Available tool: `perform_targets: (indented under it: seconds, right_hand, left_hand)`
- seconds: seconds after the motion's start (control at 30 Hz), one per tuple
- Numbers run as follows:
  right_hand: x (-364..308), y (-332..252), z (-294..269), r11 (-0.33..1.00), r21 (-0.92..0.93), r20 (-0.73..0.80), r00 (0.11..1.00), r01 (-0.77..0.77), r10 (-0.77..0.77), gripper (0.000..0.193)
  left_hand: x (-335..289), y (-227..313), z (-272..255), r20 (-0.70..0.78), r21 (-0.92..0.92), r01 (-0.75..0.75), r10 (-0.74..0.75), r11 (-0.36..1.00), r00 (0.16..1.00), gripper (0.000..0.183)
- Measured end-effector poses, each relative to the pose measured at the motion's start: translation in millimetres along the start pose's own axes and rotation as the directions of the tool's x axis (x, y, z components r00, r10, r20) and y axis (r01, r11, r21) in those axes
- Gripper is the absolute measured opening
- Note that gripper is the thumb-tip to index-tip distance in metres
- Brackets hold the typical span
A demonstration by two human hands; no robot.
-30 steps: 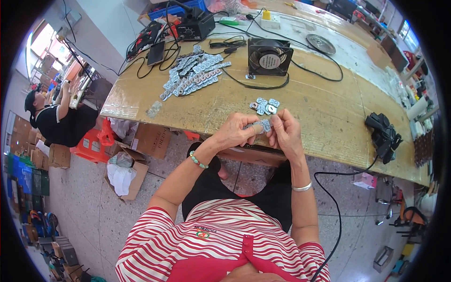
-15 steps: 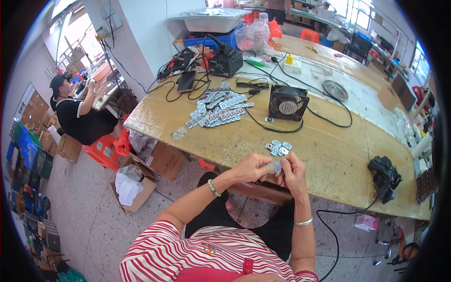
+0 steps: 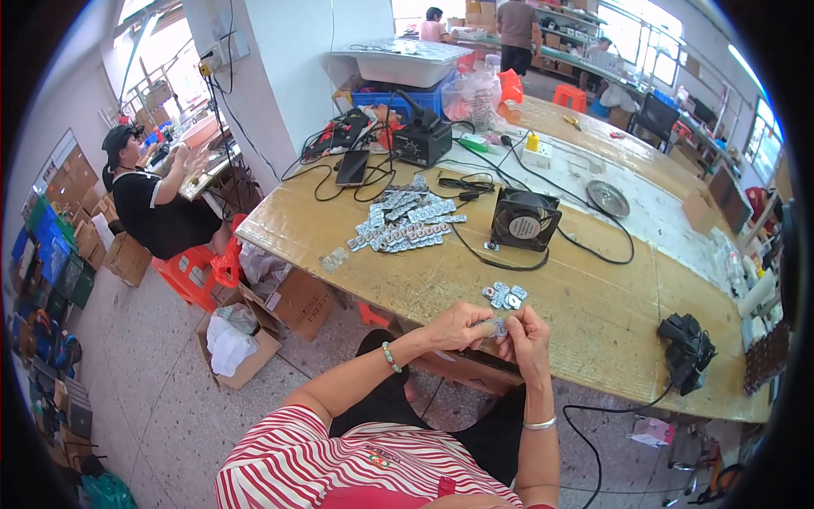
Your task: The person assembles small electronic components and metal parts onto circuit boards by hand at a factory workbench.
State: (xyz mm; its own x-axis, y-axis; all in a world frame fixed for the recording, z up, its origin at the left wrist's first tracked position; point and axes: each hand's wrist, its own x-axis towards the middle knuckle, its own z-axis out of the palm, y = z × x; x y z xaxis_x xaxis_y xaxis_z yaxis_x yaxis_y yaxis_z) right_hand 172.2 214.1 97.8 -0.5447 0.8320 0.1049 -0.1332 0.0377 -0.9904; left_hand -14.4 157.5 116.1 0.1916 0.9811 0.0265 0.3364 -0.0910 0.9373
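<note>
Both my hands meet over the table's front edge, on a small pale grey-blue piece [image 3: 499, 326] that looks like those in the strips. My left hand [image 3: 458, 327], with a green bead bracelet on its wrist, pinches one end of it. The fingers of my right hand [image 3: 528, 338], below which a silver bangle circles the wrist, close on the other end. Fingers cover most of the piece. Just beyond my hands lies a little heap of loose pieces [image 3: 504, 295], some with round marks. Farther left is a larger pile of pale strips [image 3: 407, 222].
A black fan [image 3: 524, 219] stands on the brown table [image 3: 593, 305], its cord trailing. Behind are a black soldering station [image 3: 421, 142] and a phone [image 3: 351, 168]. A black cabled device [image 3: 685, 352] sits at the right edge. A co-worker [image 3: 153, 195] sits far left.
The view has shifted, so the table sits lower in it. My hands stay together on the small piece, with little visible change in their grip.
</note>
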Motion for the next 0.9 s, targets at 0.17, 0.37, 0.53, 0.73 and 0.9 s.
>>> perform_targets:
  seconds: [0.17,0.37,0.53,0.73,0.9]
  right_hand:
    - [-5,1,2,0.996,-0.085,-0.015,1.0,0.022,-0.023,0.014]
    - [-9,6,-4,0.995,-0.103,0.005,1.0,0.012,-0.011,0.016]
    - [2,-6,-1,0.994,-0.007,0.007,0.994,-0.109,0.109,0.015]
    - [13,8,-7,0.98,0.187,0.03,0.998,-0.061,0.056,0.018]
    - [7,10,-7,0.988,0.14,-0.004,0.998,-0.064,0.065,0.02]
  left_hand:
    - [-4,-5,8,-0.035,0.005,-0.018,0.018,1.0,0.999,0.022]
    - [-3,-8,8,0.022,-0.068,0.008,-0.007,0.998,1.0,0.022]
    - [3,-15,8,0.009,-0.291,-0.05,0.055,0.956,0.998,0.022]
    - [4,-14,13,-0.157,-0.179,-0.099,0.071,0.979,0.985,0.018]
    - [3,-15,21,-0.277,0.376,-0.344,0.459,0.86,0.844,0.011]
